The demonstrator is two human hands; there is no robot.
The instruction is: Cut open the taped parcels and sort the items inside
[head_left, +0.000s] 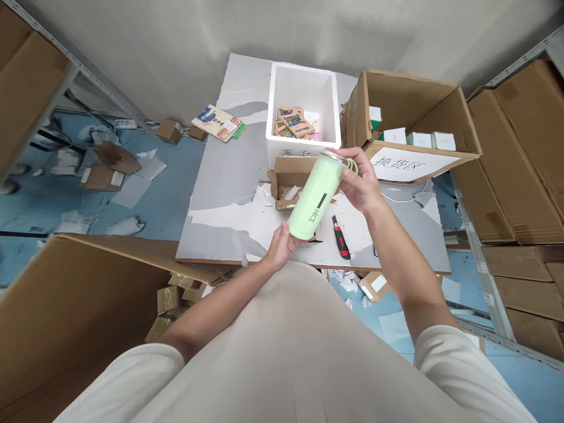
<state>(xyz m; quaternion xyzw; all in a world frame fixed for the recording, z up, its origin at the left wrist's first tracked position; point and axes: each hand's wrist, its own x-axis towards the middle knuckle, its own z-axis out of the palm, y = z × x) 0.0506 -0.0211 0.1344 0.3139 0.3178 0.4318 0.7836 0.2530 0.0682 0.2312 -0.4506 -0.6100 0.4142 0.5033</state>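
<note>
A pale green bottle (pixel 314 197) with dark lettering is tilted above the table, its lid end up and to the right. My left hand (pixel 282 245) grips its base from below. Around the lid end, near the green carrying loop, my right hand (pixel 360 181) is closed on the bottle. Behind it lies an opened small cardboard box (pixel 288 166) with paper scraps in it, partly covered by the bottle. On the table right of the bottle rests a red and black box cutter (pixel 340 238).
A white foam box (pixel 304 88) holding several small packs stands at the back. Beside it a cardboard box (pixel 414 94) contains green and white cartons. Books (pixel 218 122) lie at the table's left edge. A large open carton (pixel 66 317) stands at lower left; shelves flank both sides.
</note>
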